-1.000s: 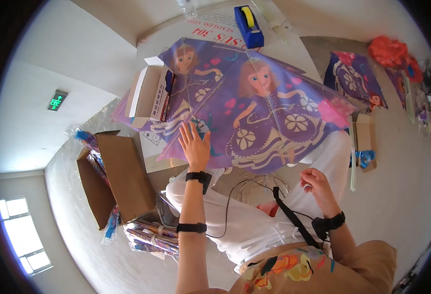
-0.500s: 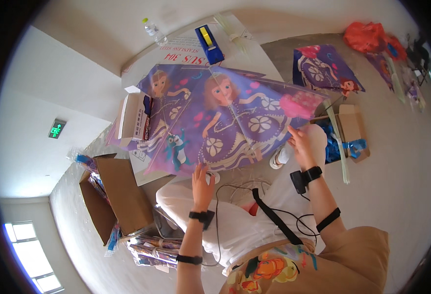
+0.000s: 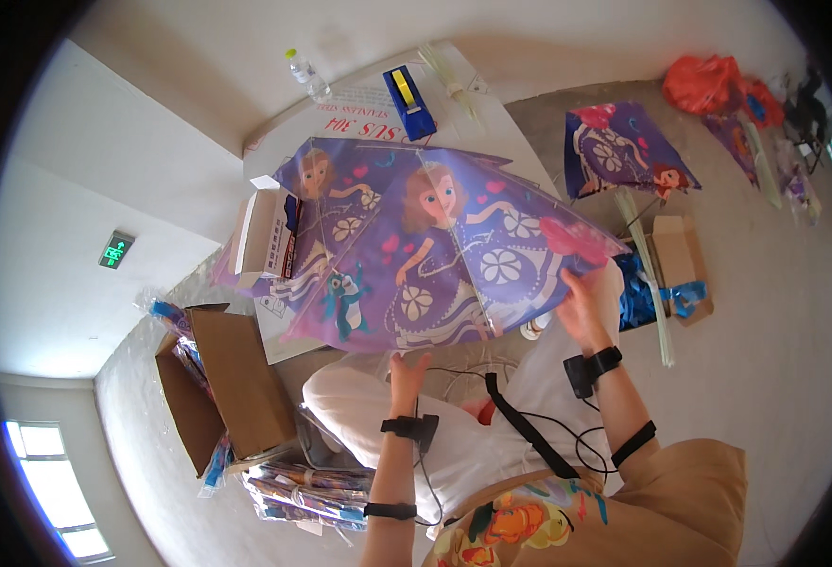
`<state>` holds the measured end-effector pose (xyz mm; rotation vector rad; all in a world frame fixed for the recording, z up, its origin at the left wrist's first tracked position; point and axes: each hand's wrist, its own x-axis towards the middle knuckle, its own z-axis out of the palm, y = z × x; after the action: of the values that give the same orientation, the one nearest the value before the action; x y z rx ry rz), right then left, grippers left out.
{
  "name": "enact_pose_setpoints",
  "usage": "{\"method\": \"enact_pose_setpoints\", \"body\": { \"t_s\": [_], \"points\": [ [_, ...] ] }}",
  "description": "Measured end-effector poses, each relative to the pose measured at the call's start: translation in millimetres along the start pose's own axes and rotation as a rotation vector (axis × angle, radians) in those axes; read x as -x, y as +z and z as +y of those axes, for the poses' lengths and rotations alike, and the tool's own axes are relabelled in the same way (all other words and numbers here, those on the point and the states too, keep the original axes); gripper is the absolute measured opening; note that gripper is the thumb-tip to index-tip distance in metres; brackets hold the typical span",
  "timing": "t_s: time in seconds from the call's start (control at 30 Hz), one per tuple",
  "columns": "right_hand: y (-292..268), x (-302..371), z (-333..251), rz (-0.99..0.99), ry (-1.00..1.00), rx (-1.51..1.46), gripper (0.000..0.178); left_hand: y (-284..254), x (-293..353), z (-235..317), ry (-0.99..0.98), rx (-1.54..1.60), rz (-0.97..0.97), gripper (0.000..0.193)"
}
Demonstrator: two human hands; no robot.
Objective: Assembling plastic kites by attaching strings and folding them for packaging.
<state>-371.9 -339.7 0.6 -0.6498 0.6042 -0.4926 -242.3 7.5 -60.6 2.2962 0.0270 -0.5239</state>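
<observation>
A purple kite [image 3: 446, 269], printed with a figure in a gown and a small blue animal, spreads in front of me with thin rods showing across it. At its right edge, my right hand [image 3: 584, 312] pinches the sheet below the pink patch, thumb on top. My left hand [image 3: 407, 380] is at the kite's lower edge; its fingers pass beneath the sheet and are mostly hidden. Under this kite lies another purple kite sheet [image 3: 314, 180] with the same print, on a white board [image 3: 359, 99].
On the board are a blue tape dispenser [image 3: 409, 102], a clear bottle [image 3: 308, 77], pale sticks [image 3: 449, 80] and an open white box [image 3: 263, 231]. Cartons stand left [image 3: 238, 378] and right [image 3: 685, 265]. Another kite [image 3: 624, 151] lies on the floor, near red bags [image 3: 704, 83].
The kite's lower edge has come slightly nearer and its right side has tilted. My left hand has shifted right and down, its fingers now under the edge; my right hand has closed on the right edge.
</observation>
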Motion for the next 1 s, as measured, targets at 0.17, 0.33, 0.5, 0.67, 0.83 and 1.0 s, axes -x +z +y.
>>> {"method": "enact_pose_setpoints", "body": {
  "t_s": [0.17,0.33,0.5,0.67,0.83,1.0],
  "points": [
    [5.7,-1.4,-44.1,-0.051,0.014,-0.321,0.038,0.8,-0.5,4.1,-0.376,1.047,-0.085,0.06],
    [-18.4,-34.0,-62.1,0.145,-0.02,-0.082,0.019,-20.3,-15.9,6.4,-0.508,1.403,-0.031,0.033],
    [1.5,-49.8,-65.2,0.148,-0.179,0.161,0.019,-45.4,-6.2,40.2,-0.173,1.212,-0.015,0.01],
    [59.3,-59.2,-63.2,0.028,-0.36,0.287,0.025,-93.3,-16.4,79.2,0.157,1.018,0.145,0.011],
    [122.5,-70.0,-42.8,-0.043,-0.506,0.335,0.021,-146.3,-43.5,94.7,0.428,0.913,0.49,0.008],
    [156.9,-99.9,-13.7,-0.096,-0.568,0.603,0.024,-194.8,-66.2,33.4,0.208,0.573,0.44,0.017]
  ]
}}
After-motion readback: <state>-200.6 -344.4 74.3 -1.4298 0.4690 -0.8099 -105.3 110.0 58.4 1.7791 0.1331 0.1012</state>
